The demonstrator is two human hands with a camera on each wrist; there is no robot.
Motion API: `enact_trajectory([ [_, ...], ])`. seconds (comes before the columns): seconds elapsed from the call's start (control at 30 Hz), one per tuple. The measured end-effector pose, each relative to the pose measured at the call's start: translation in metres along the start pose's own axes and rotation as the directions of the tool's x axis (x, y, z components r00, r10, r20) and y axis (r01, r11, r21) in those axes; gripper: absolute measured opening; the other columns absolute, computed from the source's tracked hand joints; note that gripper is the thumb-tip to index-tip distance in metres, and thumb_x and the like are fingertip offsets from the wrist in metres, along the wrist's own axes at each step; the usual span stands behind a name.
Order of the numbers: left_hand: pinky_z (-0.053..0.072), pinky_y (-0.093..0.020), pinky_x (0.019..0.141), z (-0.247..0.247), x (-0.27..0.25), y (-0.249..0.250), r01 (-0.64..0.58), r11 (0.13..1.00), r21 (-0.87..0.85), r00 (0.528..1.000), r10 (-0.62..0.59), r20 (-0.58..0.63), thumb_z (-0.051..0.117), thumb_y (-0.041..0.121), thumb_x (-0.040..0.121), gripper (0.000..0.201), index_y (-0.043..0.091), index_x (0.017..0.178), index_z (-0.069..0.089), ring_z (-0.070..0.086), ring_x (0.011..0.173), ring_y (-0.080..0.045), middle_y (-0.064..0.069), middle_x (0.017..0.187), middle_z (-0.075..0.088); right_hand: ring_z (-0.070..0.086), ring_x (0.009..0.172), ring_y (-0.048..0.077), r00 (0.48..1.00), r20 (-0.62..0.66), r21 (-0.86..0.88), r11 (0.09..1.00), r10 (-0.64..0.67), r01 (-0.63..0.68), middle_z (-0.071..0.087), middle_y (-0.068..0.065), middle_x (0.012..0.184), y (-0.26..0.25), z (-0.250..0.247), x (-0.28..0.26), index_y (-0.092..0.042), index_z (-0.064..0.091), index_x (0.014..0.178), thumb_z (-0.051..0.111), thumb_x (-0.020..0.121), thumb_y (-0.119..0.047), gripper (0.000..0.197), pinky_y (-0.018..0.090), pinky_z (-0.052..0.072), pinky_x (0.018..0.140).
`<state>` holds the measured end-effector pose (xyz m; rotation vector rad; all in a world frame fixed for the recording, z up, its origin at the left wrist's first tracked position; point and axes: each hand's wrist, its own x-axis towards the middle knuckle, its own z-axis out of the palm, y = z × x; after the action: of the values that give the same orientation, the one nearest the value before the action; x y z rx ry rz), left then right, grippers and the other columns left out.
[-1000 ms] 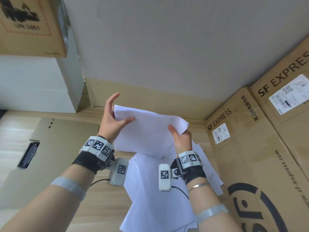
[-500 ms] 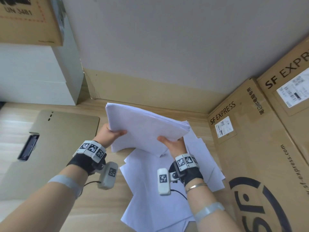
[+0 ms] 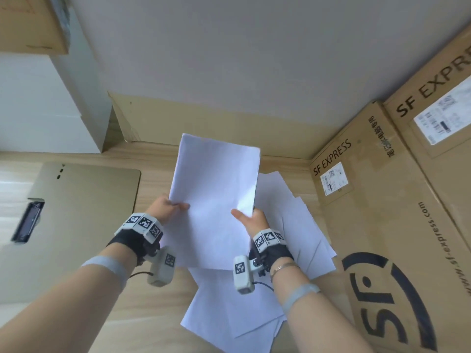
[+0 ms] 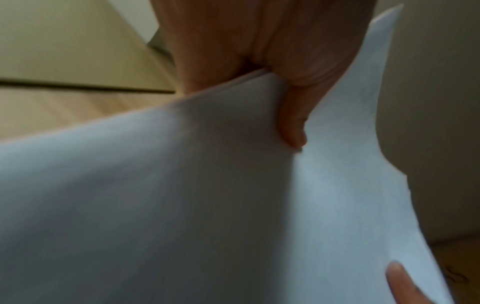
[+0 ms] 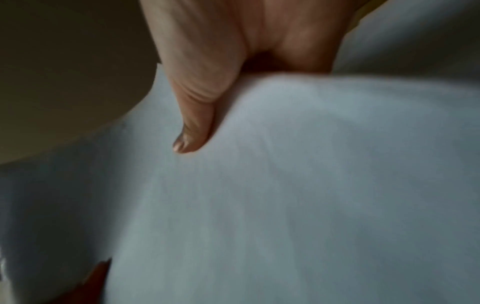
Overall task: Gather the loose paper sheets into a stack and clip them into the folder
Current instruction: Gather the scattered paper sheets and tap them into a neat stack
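Note:
I hold a stack of white paper sheets (image 3: 215, 194) upright above the wooden table, long side pointing away from me. My left hand (image 3: 168, 210) pinches its left edge, thumb on the front face. My right hand (image 3: 251, 220) pinches its right edge, thumb on the front too. In the left wrist view the thumb (image 4: 292, 123) presses on the paper stack (image 4: 182, 205); the right wrist view shows the thumb (image 5: 193, 127) on the sheets (image 5: 311, 185). Several loose sheets (image 3: 293, 225) lie spread on the table beneath. The beige folder (image 3: 84, 215) lies open at the left with its black clip (image 3: 26, 221).
Large cardboard boxes (image 3: 397, 212) stand close on the right. A white box (image 3: 46, 105) and another cardboard box (image 3: 28, 21) sit at the back left. A wall with a beige skirting (image 3: 216, 118) closes the far side of the wooden table (image 3: 153, 314).
The stack has turned from lying crosswise and tilted to standing lengthwise and squared. Both hands dropped lower and shifted their hold to its side edges.

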<state>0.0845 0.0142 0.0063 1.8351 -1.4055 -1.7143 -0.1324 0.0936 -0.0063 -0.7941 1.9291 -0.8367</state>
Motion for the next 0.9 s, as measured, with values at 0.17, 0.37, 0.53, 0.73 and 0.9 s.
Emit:
enact_trajectory([
  [0.17, 0.047, -0.039, 0.091, 0.004, 0.003, -0.037, 0.154, 0.987, 0.033, 0.984, -0.150, -0.097, 0.065, 0.016, 0.084, 0.037, -0.009, 0.111, 0.063, 0.062, 0.103, -0.039, -0.025, 0.110, 0.065, 0.052, 0.115, 0.029, 0.961, -0.216, -0.343, 0.908, 0.173, -0.241, 0.051, 0.011, 0.127, 0.060, -0.030, 0.004, -0.015, 0.055, 0.122, 0.072, 0.078, -0.024, 0.049, 0.033, 0.040, 0.099],
  [0.37, 0.048, -0.039, 0.089, 0.002, 0.005, -0.056, 0.194, 0.981, -0.004, 0.972, -0.193, -0.133, 0.067, 0.014, 0.083, 0.038, -0.011, 0.110, 0.061, 0.058, 0.088, -0.031, -0.020, 0.096, 0.060, 0.036, 0.129, 0.034, 0.917, -0.256, -0.536, 0.744, 0.306, -0.398, 0.032, 0.009, 0.140, 0.084, -0.049, -0.005, -0.030, 0.029, 0.139, 0.081, 0.064, -0.037, 0.092, 0.047, 0.036, 0.106],
  [0.53, 0.047, -0.037, 0.087, 0.005, 0.002, -0.054, 0.193, 0.981, -0.016, 0.977, -0.194, -0.094, 0.067, 0.014, 0.083, 0.024, -0.002, 0.100, 0.062, 0.057, 0.087, -0.030, -0.019, 0.093, 0.059, 0.053, 0.120, 0.032, 0.942, -0.235, -0.502, 0.800, 0.241, -0.330, 0.052, 0.014, 0.131, 0.080, -0.055, -0.001, -0.018, 0.035, 0.135, 0.075, 0.075, -0.020, 0.072, 0.041, 0.044, 0.100],
  [0.73, 0.047, -0.048, 0.097, -0.009, -0.003, -0.053, 0.199, 0.978, -0.061, 0.975, -0.204, -0.084, 0.069, 0.013, 0.081, 0.036, -0.011, 0.107, 0.061, 0.062, 0.098, -0.039, -0.025, 0.102, 0.063, 0.060, 0.100, 0.032, 0.902, -0.382, -0.251, 0.917, 0.201, -0.310, 0.064, 0.020, 0.118, 0.063, -0.096, -0.007, 0.001, 0.059, 0.117, 0.057, 0.091, -0.017, 0.032, 0.032, 0.044, 0.083],
  [0.9, 0.045, -0.043, 0.091, -0.013, -0.006, -0.057, 0.217, 0.974, -0.067, 0.974, -0.221, -0.056, 0.064, 0.010, 0.085, 0.036, -0.011, 0.113, 0.056, 0.056, 0.093, -0.033, -0.023, 0.100, 0.058, 0.059, 0.109, 0.033, 0.883, -0.452, -0.138, 0.968, 0.128, -0.211, 0.062, 0.019, 0.121, 0.061, -0.127, -0.013, 0.003, 0.058, 0.119, 0.054, 0.093, -0.013, 0.031, 0.029, 0.041, 0.085],
])
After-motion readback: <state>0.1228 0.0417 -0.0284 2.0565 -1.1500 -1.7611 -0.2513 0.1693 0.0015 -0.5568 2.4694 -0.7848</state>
